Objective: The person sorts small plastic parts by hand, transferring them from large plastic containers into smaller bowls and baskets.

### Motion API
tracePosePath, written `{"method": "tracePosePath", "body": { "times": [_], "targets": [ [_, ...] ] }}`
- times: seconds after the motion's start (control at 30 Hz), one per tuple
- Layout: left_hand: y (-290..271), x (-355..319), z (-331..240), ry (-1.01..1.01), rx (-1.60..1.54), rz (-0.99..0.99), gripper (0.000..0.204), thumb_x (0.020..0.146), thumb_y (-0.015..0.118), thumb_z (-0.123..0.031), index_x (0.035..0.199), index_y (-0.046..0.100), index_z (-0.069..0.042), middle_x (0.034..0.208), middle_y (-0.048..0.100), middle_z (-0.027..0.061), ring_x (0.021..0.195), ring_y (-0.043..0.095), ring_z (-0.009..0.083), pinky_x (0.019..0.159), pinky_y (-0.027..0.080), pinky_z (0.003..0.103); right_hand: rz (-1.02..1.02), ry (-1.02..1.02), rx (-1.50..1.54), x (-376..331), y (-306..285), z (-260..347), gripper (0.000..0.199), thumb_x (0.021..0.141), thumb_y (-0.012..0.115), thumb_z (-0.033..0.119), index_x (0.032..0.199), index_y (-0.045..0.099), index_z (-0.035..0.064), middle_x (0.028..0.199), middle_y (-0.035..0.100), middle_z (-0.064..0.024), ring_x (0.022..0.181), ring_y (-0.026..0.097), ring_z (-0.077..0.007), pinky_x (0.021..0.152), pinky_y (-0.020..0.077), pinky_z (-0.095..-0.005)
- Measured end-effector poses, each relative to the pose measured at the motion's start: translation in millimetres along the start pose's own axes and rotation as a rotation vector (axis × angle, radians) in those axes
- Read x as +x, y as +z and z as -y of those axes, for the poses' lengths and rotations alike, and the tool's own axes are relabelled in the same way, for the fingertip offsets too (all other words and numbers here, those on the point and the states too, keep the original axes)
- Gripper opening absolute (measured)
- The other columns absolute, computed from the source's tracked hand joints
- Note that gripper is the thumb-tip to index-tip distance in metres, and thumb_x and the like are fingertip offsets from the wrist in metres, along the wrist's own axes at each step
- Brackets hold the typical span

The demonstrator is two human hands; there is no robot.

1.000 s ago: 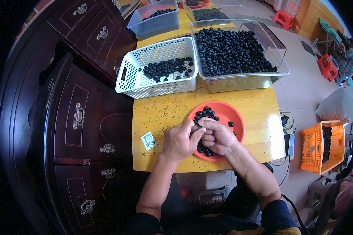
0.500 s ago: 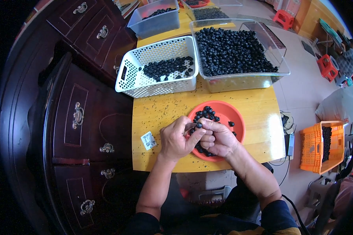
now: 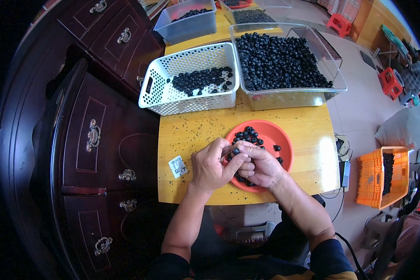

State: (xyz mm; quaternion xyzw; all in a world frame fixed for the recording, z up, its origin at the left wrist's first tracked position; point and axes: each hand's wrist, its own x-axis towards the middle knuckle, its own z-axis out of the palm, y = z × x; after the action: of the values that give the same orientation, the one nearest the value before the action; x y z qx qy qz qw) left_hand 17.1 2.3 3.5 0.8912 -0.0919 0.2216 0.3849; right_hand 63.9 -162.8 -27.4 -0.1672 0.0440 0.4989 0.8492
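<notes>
Over an orange-red round dish, my two hands meet at the fingertips. Pinched between them is one small round black bead-like piece. My left hand has its thumb and forefinger closed at the piece. From the other side, the thumb and forefinger of my right hand press on it, with the other fingers curled in. Several more black pieces lie in the dish, some with a hole showing; my hands hide part of them.
Behind the dish stand a white perforated basket with some black pieces and a clear bin heaped with them. A small printed packet lies left on the yellow table. Dark drawers flank the left; an orange crate stands right.
My hands keep almost the same pose over the dish. The black piece between my fingertips looks slightly turned, and the whole view has shifted a little.
</notes>
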Motion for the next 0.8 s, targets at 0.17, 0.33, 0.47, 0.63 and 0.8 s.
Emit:
{"method": "tracePosePath", "body": {
  "times": [0.17,0.33,0.47,0.63,0.8],
  "targets": [
    [-0.1,-0.4,0.8,-0.002,0.021,0.018,0.040,0.089,0.077,-0.039,0.087,0.058,-0.004,0.069,0.062,0.0112,0.058,0.063,0.0265,0.053,0.048,0.036,0.021,-0.045,-0.087,0.1,-1.5,0.9,0.010,0.104,0.059,0.022,0.098,0.059,0.0143,0.072,0.044,0.0089,0.056,0.033,-0.0009,0.047,0.0253,-0.0168],
    [2.9,-0.3,1.1,-0.017,0.012,0.016,0.040,0.090,0.076,-0.039,0.086,0.058,-0.004,0.068,0.061,0.0113,0.058,0.063,0.0276,0.053,0.048,0.037,-0.003,-0.105,-0.169,-1.4,0.1,3.8,0.011,0.104,0.057,0.021,0.095,0.057,0.0148,0.072,0.043,0.0098,0.056,0.031,-0.0005,0.048,0.0225,-0.0177],
    [4.0,0.8,2.1,-0.004,0.016,0.011,0.040,0.091,0.075,-0.040,0.085,0.057,-0.004,0.068,0.061,0.0117,0.058,0.064,0.0282,0.054,0.048,0.037,-0.010,-0.132,-0.201,-2.3,2.0,5.0,0.013,0.104,0.058,0.022,0.093,0.056,0.0152,0.072,0.043,0.0099,0.056,0.031,-0.0005,0.047,0.0212,-0.0185],
    [3.7,0.7,1.7,-0.010,0.021,0.017,0.041,0.091,0.074,-0.041,0.085,0.057,-0.004,0.068,0.061,0.0119,0.059,0.064,0.0284,0.054,0.049,0.037,-0.031,-0.143,-0.228,-4.1,7.4,5.4,0.013,0.104,0.058,0.022,0.092,0.056,0.0152,0.071,0.042,0.0100,0.056,0.031,-0.0006,0.047,0.0216,-0.0188],
    [5.8,-0.9,0.8,-0.022,0.029,0.017,0.039,0.092,0.073,-0.039,0.085,0.057,-0.004,0.068,0.062,0.0129,0.059,0.064,0.0287,0.055,0.050,0.037,-0.049,-0.156,-0.235,-2.8,3.0,2.6,0.013,0.103,0.058,0.022,0.092,0.056,0.0150,0.070,0.041,0.0101,0.055,0.031,-0.0007,0.047,0.0218,-0.0189]
  ]
}}
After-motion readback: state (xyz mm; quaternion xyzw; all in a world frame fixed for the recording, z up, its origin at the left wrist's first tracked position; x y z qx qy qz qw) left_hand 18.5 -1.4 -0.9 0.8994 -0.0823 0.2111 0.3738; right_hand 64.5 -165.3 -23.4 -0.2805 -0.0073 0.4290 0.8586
